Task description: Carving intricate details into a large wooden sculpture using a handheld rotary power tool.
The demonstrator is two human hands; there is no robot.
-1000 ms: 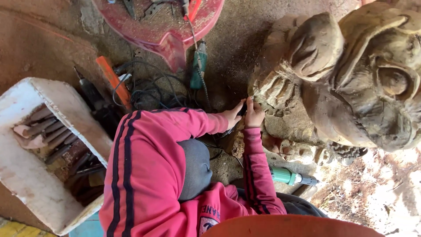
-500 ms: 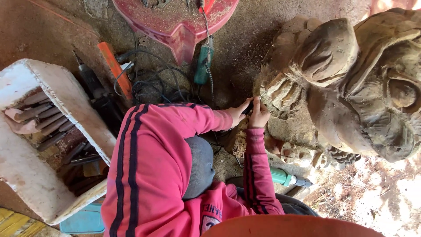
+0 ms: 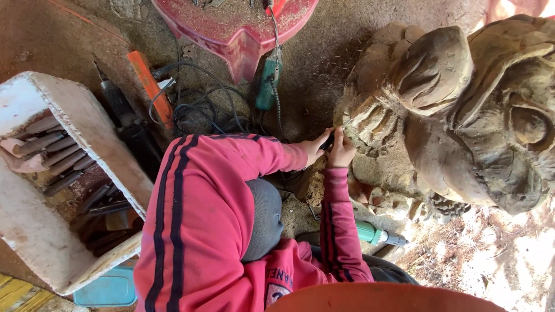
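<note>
One head-worn camera looks almost straight down, close over the pink-sleeved arms. It faces the wooden carving [image 3: 462, 121] and dusty ground [image 3: 324, 63].

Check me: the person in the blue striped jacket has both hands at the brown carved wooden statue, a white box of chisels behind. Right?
Not quite: the head view shows the striped jacket is red, not blue. Left hand and right hand do meet at the brown carved wooden statue, white box of chisels behind.

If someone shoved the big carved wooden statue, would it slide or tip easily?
Probably not. The carved wooden statue looks like one thick solid block, so likely heavy and rigid. Its broad base sits on the dirt floor, so it should resist sliding. Both hands work against it without visibly bracing it.
</note>
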